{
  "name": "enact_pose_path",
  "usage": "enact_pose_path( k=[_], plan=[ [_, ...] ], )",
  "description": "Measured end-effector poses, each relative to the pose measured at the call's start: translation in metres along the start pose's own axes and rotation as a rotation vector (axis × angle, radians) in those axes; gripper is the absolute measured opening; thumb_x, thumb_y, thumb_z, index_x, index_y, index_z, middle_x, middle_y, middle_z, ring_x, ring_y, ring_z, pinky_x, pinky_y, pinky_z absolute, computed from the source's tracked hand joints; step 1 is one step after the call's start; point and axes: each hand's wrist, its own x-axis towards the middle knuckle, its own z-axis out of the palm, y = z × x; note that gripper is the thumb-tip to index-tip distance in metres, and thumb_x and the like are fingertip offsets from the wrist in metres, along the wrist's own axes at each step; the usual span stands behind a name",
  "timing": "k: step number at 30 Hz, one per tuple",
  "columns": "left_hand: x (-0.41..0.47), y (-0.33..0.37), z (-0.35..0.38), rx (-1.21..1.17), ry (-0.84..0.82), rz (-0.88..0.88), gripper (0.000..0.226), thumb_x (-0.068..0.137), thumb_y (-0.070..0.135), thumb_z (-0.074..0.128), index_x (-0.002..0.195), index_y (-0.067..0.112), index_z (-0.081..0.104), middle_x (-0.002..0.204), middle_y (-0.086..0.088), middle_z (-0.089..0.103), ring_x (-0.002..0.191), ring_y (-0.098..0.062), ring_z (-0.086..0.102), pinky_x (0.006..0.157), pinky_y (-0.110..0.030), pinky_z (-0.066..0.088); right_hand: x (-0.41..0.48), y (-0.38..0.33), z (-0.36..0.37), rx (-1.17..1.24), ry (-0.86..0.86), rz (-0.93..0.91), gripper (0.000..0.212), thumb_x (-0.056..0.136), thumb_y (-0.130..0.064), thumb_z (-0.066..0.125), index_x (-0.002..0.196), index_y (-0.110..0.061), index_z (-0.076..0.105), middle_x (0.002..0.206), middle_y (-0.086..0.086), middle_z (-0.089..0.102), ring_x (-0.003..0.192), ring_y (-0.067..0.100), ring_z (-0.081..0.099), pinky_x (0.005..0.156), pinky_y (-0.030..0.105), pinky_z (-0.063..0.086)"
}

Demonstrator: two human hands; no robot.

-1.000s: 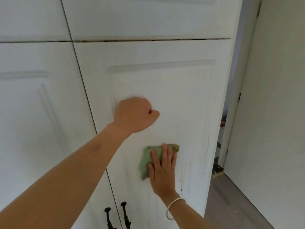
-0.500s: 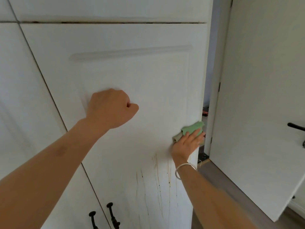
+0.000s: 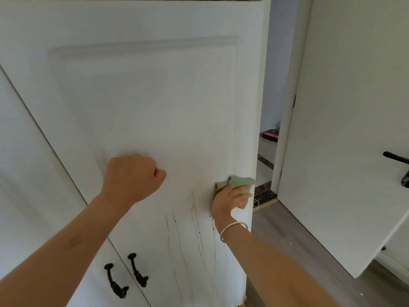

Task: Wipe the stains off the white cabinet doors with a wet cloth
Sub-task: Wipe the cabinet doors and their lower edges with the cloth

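Cabinet door (image 3: 155, 96) inspected left to right; my left hand (image 3: 132, 176) is a closed fist braced on the panel, holding nothing; brown drip stains (image 3: 197, 229) run below; my right hand (image 3: 228, 198), held flat, presses the green cloth (image 3: 242, 183) at the door's right edge, having swept there from mid-panel; I judge the lower streaks still outstanding.

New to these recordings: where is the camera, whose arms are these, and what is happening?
No machine: a person wears one wide-angle camera on the head, so you look along their own arms. Ahead is a white cabinet door with brown drip stains low down. The right hand, bracelet on its wrist, presses a green cloth near the door's right edge, by the top of the stains. The left hand is an empty fist resting on the door. Two dark handles sit lower left; a room door stands open at right.
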Motion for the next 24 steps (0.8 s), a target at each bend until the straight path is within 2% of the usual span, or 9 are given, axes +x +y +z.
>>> enact_pose_path(
  k=[2,4,6,8,13,16,18,21,24],
  plan=[
    [0.000,0.002,0.005,-0.011,0.004,-0.005,0.039,0.077,0.032,0.044,0.045,0.011,0.042,0.040,0.002,0.036,0.038,-0.020,0.037,0.045,-0.019,0.018,-0.017,-0.018,0.016,0.045,0.109,-0.251,0.074,0.095,-0.047,0.006,0.151,0.001,-0.001,0.157,0.028,-0.012,0.146,0.041,-0.011,0.120,0.047,-0.005],
    [0.001,0.002,0.006,-0.036,0.045,0.011,0.038,0.073,0.032,0.041,0.042,0.013,0.035,0.037,0.004,0.027,0.034,-0.019,0.029,0.045,-0.016,0.013,-0.037,-0.025,0.036,-0.001,0.209,-0.526,0.066,0.101,-0.042,0.010,0.151,0.000,-0.002,0.156,0.030,-0.007,0.145,0.043,-0.005,0.119,0.048,-0.001],
    [0.000,0.004,0.003,-0.070,0.081,0.010,0.036,0.068,0.032,0.040,0.039,0.015,0.029,0.036,0.007,0.015,0.031,-0.018,0.021,0.047,-0.013,0.010,-0.065,-0.019,0.054,-0.087,0.191,-0.711,0.063,0.104,-0.039,0.011,0.152,-0.005,-0.009,0.155,0.028,-0.008,0.145,0.045,-0.006,0.118,0.052,-0.003],
    [-0.001,0.003,0.007,-0.083,0.098,0.017,0.036,0.066,0.031,0.045,0.038,0.016,0.028,0.036,0.009,0.011,0.030,-0.016,0.017,0.046,-0.012,0.009,-0.094,-0.005,0.074,-0.168,0.126,-0.823,0.064,0.104,-0.039,0.013,0.152,-0.007,-0.014,0.155,0.031,-0.011,0.144,0.049,-0.007,0.116,0.059,0.001],
    [-0.003,-0.001,0.011,-0.122,0.160,0.073,0.034,0.069,0.029,0.045,0.041,0.018,0.030,0.036,0.009,0.011,0.030,-0.012,0.014,0.046,-0.012,0.007,-0.127,0.024,0.106,-0.184,0.092,-0.828,0.065,0.104,-0.041,0.016,0.153,-0.011,-0.014,0.156,0.030,-0.011,0.144,0.049,-0.007,0.113,0.063,0.006],
    [-0.011,-0.007,0.023,-0.096,0.230,0.151,0.034,0.074,0.027,0.042,0.041,0.018,0.038,0.032,0.005,0.024,0.030,-0.015,0.018,0.045,-0.013,0.012,-0.125,0.021,0.104,-0.155,0.094,-0.817,0.063,0.104,-0.044,0.016,0.153,-0.020,-0.016,0.158,0.019,-0.019,0.146,0.042,-0.010,0.116,0.057,-0.001],
    [-0.023,-0.012,0.037,-0.077,0.245,0.249,0.036,0.078,0.025,0.041,0.043,0.018,0.038,0.031,0.003,0.029,0.031,-0.016,0.016,0.043,-0.014,0.018,-0.112,0.005,0.095,-0.047,0.138,-0.745,0.062,0.103,-0.045,0.014,0.152,-0.025,-0.018,0.159,0.013,-0.021,0.147,0.037,-0.012,0.118,0.050,-0.007],
    [-0.041,-0.015,0.061,-0.045,0.241,0.353,0.033,0.078,0.023,0.037,0.046,0.019,0.032,0.032,0.003,0.027,0.032,-0.014,0.013,0.041,-0.016,0.020,-0.074,-0.021,0.076,0.054,0.303,-0.634,0.059,0.104,-0.044,0.013,0.154,-0.022,-0.011,0.158,0.021,-0.003,0.147,0.037,-0.002,0.120,0.043,-0.003],
    [-0.048,-0.013,0.075,-0.037,0.248,0.351,0.033,0.076,0.021,0.039,0.043,0.017,0.037,0.034,0.004,0.024,0.034,-0.013,0.012,0.043,-0.016,0.021,-0.052,-0.023,0.060,0.013,0.338,-0.692,0.059,0.104,-0.043,0.012,0.154,-0.015,-0.003,0.158,0.024,0.001,0.147,0.038,-0.001,0.119,0.051,0.003]
  ],
)
